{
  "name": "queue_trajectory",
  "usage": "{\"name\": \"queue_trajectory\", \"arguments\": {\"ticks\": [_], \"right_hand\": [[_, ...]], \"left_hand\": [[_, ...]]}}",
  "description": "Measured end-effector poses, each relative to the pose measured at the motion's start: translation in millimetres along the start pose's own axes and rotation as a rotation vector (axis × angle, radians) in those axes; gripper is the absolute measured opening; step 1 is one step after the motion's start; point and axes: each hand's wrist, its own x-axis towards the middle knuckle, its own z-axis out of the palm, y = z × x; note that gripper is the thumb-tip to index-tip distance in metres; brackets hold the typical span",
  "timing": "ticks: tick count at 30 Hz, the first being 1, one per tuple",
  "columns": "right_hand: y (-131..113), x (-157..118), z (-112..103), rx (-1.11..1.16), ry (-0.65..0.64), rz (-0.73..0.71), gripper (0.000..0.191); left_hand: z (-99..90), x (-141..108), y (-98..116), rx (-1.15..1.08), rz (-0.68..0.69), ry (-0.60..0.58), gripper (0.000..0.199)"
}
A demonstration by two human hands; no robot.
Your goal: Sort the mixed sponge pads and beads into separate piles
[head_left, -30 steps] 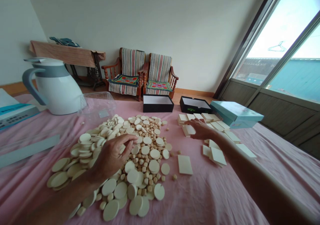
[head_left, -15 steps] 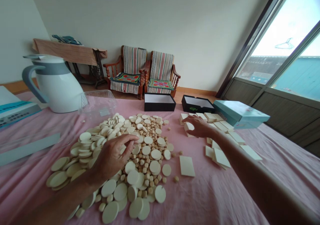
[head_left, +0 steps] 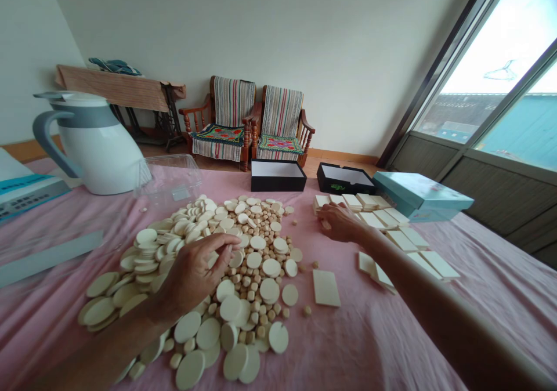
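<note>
My left hand hovers low over a heap of pale round wooden discs, its fingers loosely bent and the thumb a little apart; no held piece shows. Small wooden cubes lie among the discs. At the left end of the rows of square wooden tiles, my right hand has its fingers closed around a tile, mostly hidden by them. One rectangular tile lies alone on the pink cloth between the heap and my right forearm.
Along the far side are a clear plastic tray, a black box, another black box and a light blue box. A white jug and a blue-and-white box stand at left. Two chairs are beyond.
My right hand has shifted slightly down and closed around the tile at the left end of the rows. My left hand stays almost where it was.
</note>
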Motion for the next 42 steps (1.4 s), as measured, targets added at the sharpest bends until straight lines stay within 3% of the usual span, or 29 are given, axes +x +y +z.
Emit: {"name": "queue_trajectory", "arguments": {"ticks": [5,7,9,13,16,19,24,27,31,35,39,42], "right_hand": [[-25,-29,-17,0.184,0.116,0.025,0.026],[-42,-50,-26,0.309,-0.031,-0.024,0.021],[-59,-71,-30,0.348,-0.177,-0.049,0.03],[-81,-98,-25,0.287,-0.194,-0.023,0.047],[-82,-102,-22,0.301,-0.181,-0.037,0.048],[-67,-94,-29,0.298,-0.145,-0.051,0.042],[-15,-59,-37,0.249,0.024,0.045,0.049],[13,-37,-30,0.171,0.052,0.108,0.048],[31,-22,-17,0.152,0.028,0.126,0.051],[38,-28,-15,0.152,0.029,0.153,0.055],[55,-52,-14,0.221,0.163,0.183,0.039],[70,-76,-9,0.216,0.074,0.256,0.025]], "left_hand": [[-1.7,1,2,-0.015,-0.011,-0.003,0.017],[-1.5,2,2,-0.028,-0.018,-0.005,0.016],[-0.7,3,3,-0.04,-0.029,0.0,0.016],[0.8,3,2,-0.05,-0.039,0.009,0.015],[0.8,4,3,-0.05,-0.034,0.004,0.015],[0.3,5,4,-0.048,-0.039,0.0,0.016],[-0.4,4,4,-0.039,-0.058,-0.002,0.018],[-0.4,2,3,-0.037,-0.062,-0.014,0.019],[0.0,1,1,-0.031,-0.065,-0.018,0.02],[0.3,2,1,-0.015,-0.059,-0.018,0.02],[0.4,2,2,-0.021,-0.056,-0.025,0.02],[0.8,2,3,-0.028,-0.06,-0.025,0.019]]}}
